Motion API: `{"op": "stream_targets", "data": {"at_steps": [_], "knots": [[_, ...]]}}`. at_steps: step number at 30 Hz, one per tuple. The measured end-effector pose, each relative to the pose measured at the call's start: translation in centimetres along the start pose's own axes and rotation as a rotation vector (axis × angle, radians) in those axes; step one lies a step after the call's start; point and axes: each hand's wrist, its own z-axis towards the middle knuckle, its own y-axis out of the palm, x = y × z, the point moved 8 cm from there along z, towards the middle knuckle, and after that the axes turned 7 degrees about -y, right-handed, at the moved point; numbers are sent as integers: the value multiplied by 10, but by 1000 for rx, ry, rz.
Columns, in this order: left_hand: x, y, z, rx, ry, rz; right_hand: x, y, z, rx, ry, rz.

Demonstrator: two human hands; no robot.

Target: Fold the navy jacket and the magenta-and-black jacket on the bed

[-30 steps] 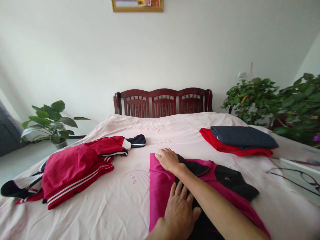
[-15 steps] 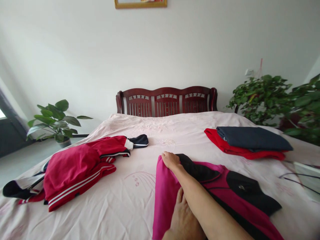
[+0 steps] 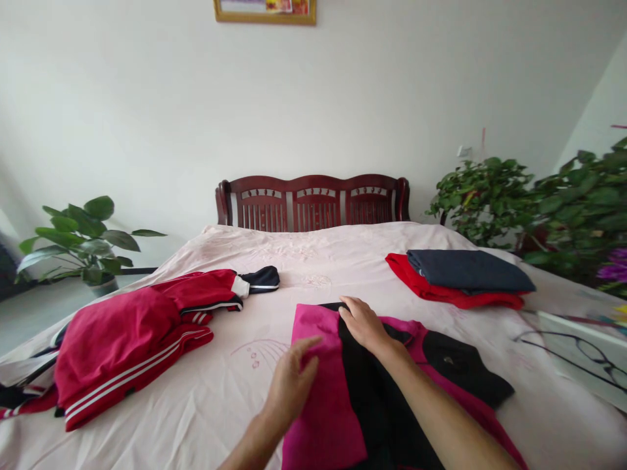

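Resting flat and open on the folded magenta panel of the magenta-and-black garment (image 3: 343,391), the left hand (image 3: 291,385) has slid out from under the right forearm, where it lay a second ago. The right hand (image 3: 362,323), also open, now presses the black part just beyond. Farther left lie red clothes (image 3: 127,339); farther right, a folded stack (image 3: 460,277).

On the bed (image 3: 343,251) you had two folded garments (image 3: 465,277), one magenta-and-black garment (image 3: 323,391), one red pile (image 3: 132,333).
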Motion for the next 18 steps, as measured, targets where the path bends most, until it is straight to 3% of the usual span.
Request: {"op": "stream_targets", "data": {"at_steps": [2, 4, 8, 12, 15, 18], "knots": [[-25, -27, 21, 123, -259, -96, 2, 0, -24, 24, 6, 8], [-42, -29, 35, 57, -432, -167, 3, 10, -44, 43, 46, 27], [-47, -3, 41, -149, -500, -311, 7, 39, -69, 41, 152, 41], [-50, -3, 34, -90, -492, -459, -4, 48, -72, -7, 167, 35], [-54, -31, 25, 0, -497, -496, -37, 41, -66, -33, 120, 53], [-53, -77, 14, 71, -497, -485, -91, 36, -59, 27, -18, 135]]}}
